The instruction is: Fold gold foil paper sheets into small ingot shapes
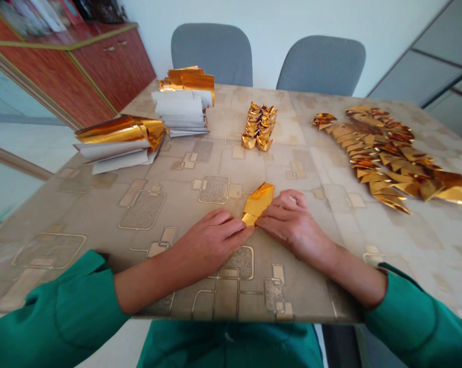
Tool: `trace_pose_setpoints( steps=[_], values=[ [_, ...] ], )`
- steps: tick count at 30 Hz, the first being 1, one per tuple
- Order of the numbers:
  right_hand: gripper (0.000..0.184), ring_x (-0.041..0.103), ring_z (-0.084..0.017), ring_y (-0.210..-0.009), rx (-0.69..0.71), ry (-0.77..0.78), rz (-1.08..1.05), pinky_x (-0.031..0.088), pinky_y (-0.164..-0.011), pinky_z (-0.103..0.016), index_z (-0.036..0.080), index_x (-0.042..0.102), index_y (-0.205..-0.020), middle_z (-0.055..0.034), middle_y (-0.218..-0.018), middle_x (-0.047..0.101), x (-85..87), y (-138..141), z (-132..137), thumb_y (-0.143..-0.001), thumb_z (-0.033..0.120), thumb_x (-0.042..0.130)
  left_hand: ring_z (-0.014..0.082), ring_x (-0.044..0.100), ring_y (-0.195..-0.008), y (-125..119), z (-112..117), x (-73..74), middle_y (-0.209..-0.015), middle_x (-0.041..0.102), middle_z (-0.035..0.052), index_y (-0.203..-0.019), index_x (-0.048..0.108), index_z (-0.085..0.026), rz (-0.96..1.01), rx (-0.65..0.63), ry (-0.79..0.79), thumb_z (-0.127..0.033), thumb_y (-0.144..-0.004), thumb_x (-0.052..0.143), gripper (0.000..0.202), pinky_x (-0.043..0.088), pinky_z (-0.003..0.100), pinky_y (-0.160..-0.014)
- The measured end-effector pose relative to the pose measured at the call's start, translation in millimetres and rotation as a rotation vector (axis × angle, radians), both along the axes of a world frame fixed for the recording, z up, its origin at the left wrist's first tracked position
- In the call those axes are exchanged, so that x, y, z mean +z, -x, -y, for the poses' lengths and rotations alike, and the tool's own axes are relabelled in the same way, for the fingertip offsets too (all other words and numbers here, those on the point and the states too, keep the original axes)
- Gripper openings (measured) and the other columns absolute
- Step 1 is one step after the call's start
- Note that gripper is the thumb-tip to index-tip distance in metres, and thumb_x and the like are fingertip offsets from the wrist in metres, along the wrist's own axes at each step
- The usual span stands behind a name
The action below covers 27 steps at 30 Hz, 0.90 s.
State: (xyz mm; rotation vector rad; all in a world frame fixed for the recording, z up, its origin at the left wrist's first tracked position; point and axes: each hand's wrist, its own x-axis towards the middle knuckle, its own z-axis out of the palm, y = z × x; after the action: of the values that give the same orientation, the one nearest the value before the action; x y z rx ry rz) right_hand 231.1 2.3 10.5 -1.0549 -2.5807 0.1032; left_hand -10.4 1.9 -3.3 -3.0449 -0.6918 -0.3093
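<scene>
A folded piece of gold foil paper (pixel 258 202) lies on the table in front of me, its far end pointed and its near end tucked between my fingers. My left hand (pixel 219 236) presses its fingertips on the near left edge of the paper. From the right, my right hand (pixel 294 225) pinches the near right edge, thumb and fingers closed on it. The fingertips of both hands almost meet at that near end. Beyond the hands stand two rows of small gold paper ingots (pixel 259 127).
At the left lie a stack of gold foil sheets (pixel 119 138) and a taller stack of sheets (pixel 182 110). Many folded gold pieces (pixel 392 158) spread in rows on the right of the patterned tablecloth (pixel 200 163). Two grey chairs (pixel 211 53) stand behind the table.
</scene>
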Motion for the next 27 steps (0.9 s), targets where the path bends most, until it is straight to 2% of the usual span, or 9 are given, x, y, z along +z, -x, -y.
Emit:
trace_pose_setpoints(
  steps=[3,6,9,14,21,27],
  values=[
    [0.019,0.053,-0.021,-0.094,0.088,-0.102,0.143,0.026,-0.105,-0.045,0.022,0.068,-0.093,-0.0004,-0.082,0.068,8.8,1.0,5.9,-0.101,0.023,0.051,0.022,0.051,-0.088,-2.7,0.4,1.8,-0.096,0.062,0.0071,-0.126,0.058,-0.012,-0.023,0.014,-0.025,-0.019,-0.098,0.045,0.031,0.045,0.037,-0.084],
    [0.015,0.053,-0.021,-0.096,0.062,-0.114,0.216,0.02,-0.11,-0.046,0.022,0.068,-0.093,-0.0004,-0.081,0.067,12.2,-1.5,9.7,-0.099,0.022,0.054,0.0224,0.052,-0.089,-4.9,1.9,3.9,-0.094,0.062,0.0058,-0.122,0.06,-0.015,-0.036,0.039,-0.037,-0.026,-0.098,0.05,0.029,0.045,0.04,-0.087],
    [0.019,0.054,-0.021,-0.099,0.027,-0.095,0.217,0.016,-0.112,-0.048,0.025,0.068,-0.091,0.0002,-0.085,0.069,13.4,-6.2,11.7,-0.099,0.021,0.052,0.0233,0.054,-0.094,-2.9,4.3,3.7,-0.102,0.065,0.006,-0.123,0.059,-0.016,-0.03,0.049,-0.035,-0.033,-0.095,0.056,0.032,0.043,0.044,-0.096],
    [0.016,0.056,-0.024,-0.096,0.008,-0.006,0.22,0.02,-0.109,-0.05,0.025,0.069,-0.091,-0.0021,-0.089,0.071,20.2,-9.8,13.3,-0.096,0.024,0.054,0.0247,0.056,-0.105,8.3,5.9,1.1,-0.122,0.067,0.0083,-0.124,0.06,-0.016,0.02,0.041,-0.038,-0.036,-0.095,0.057,0.036,0.037,0.047,-0.105],
    [0.019,0.056,-0.025,-0.096,-0.003,0.058,0.217,0.024,-0.106,-0.051,0.023,0.07,-0.091,-0.0042,-0.088,0.071,25.1,-9.9,13.3,-0.096,0.022,0.052,0.0242,0.058,-0.112,21.5,-2.5,0.9,-0.13,0.066,0.0074,-0.133,0.057,-0.017,0.007,-0.043,-0.046,-0.038,-0.098,0.05,0.041,0.033,0.046,-0.11],
    [0.014,0.056,-0.026,-0.099,-0.025,0.087,0.244,0.026,-0.105,-0.051,0.021,0.07,-0.09,-0.0055,-0.093,0.071,28.1,-6.6,16.4,-0.093,0.023,0.057,0.0242,0.054,-0.125,33.9,4.7,-1.9,-0.136,0.063,0.0093,-0.136,0.055,-0.018,0.029,-0.025,-0.026,-0.04,-0.097,0.052,0.045,0.031,0.045,-0.113]
  ],
)
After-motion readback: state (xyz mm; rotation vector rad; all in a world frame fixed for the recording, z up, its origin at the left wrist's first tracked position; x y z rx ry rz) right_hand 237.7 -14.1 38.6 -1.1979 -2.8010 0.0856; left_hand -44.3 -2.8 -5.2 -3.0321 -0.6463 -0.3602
